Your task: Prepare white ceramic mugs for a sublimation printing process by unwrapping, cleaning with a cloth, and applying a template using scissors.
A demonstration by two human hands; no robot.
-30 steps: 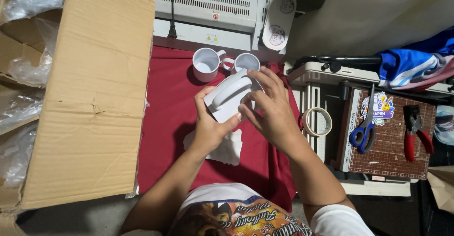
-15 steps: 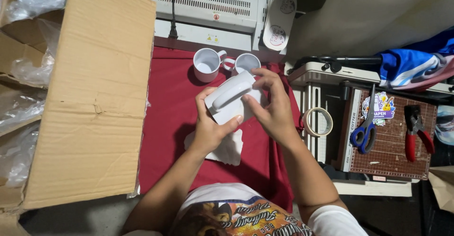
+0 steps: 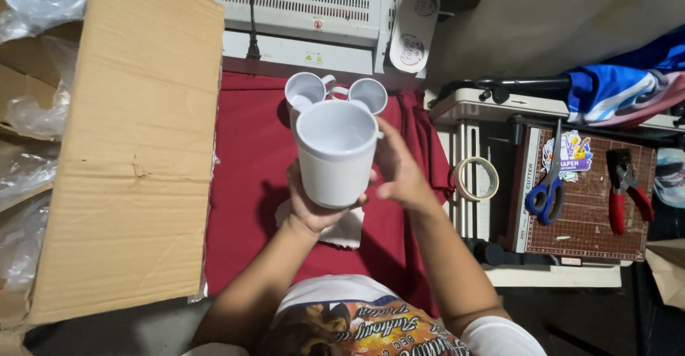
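A plain white mug (image 3: 335,153) is held upright above the red cloth (image 3: 246,178), its open mouth facing the camera. My left hand (image 3: 307,210) grips it from below and behind. My right hand (image 3: 396,174) rests against its right side by the handle, fingers spread. Two more white mugs (image 3: 305,89) (image 3: 369,95) stand side by side on the cloth just beyond it. A crumpled white wipe (image 3: 342,231) lies on the cloth under my hands.
A large cardboard box flap (image 3: 135,142) covers the left. A white machine (image 3: 300,21) runs along the back. On the right stand a paper cutter (image 3: 478,106), a tape roll (image 3: 477,178), blue-handled scissors (image 3: 548,185) and red-handled pliers (image 3: 624,192) on a brown cutting mat.
The mug was lying tilted on its side between my hands. It has been turned upright and lifted closer to the camera, and my right hand has moved off its top to its side.
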